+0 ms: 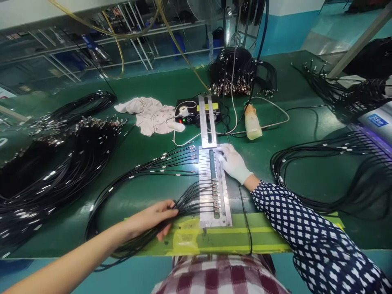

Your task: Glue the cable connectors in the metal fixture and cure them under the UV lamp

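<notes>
My bare left hand [163, 214] is closed around a bundle of thin black cables [188, 200]. Their metal-tipped ends lie side by side in the lower slots of a slotted metal fixture [206, 220]. Wearing a white glove, my right hand [234, 163] grips the fixture's upper right edge with bent fingers; its fingertips are partly hidden. Left of the fixture's upper half, several more black cables [163, 160] fan out with their tips beside the slots. A second slotted metal piece [204, 122] joins the fixture's far end and leans on a black control box [191, 118].
Large black cable bundles lie at left [85, 163] and at the back [234, 67]. A crumpled cloth [154, 114] and a plastic bottle [252, 124] flank the box. At right, a silver lamp unit [375, 122] glows violet over cable ends. Yellow-green tape [186, 239] lines the table's front edge.
</notes>
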The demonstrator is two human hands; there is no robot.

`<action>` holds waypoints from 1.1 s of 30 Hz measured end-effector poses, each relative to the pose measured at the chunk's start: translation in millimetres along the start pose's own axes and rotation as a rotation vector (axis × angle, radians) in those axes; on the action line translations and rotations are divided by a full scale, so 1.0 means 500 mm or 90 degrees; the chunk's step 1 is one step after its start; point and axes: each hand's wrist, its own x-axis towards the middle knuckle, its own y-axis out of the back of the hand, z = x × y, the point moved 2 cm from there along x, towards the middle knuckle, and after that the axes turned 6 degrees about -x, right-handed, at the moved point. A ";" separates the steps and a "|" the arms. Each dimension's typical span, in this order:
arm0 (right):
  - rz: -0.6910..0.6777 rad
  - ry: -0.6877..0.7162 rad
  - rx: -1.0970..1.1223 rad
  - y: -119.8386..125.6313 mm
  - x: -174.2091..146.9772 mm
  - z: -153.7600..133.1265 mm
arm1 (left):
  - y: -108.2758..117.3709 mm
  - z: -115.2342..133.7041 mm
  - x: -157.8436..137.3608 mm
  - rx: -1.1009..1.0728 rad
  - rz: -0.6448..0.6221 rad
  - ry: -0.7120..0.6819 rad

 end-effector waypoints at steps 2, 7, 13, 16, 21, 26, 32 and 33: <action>-0.004 -0.001 -0.003 0.000 0.000 -0.001 | 0.005 0.034 -0.015 -0.004 0.003 0.004; -0.008 -0.003 -0.006 0.002 -0.001 -0.003 | 0.025 0.079 -0.022 0.101 0.052 -0.056; -0.008 -0.003 -0.006 0.000 -0.002 -0.003 | 0.065 0.040 0.001 0.302 0.215 -0.152; -0.013 -0.006 -0.007 0.002 -0.001 -0.003 | 0.078 0.042 0.004 0.272 0.204 -0.140; -0.025 -0.009 -0.006 0.005 -0.002 -0.004 | 0.123 0.029 0.004 0.334 0.292 -0.167; -0.015 -0.016 0.001 0.002 0.000 0.000 | 0.177 0.006 -0.009 0.542 0.370 -0.103; -0.013 -0.015 0.002 0.001 0.001 0.003 | 0.231 0.074 0.045 0.826 0.474 -0.262; -0.014 -0.015 -0.001 0.002 0.001 0.003 | 0.246 0.090 0.063 0.826 0.445 -0.251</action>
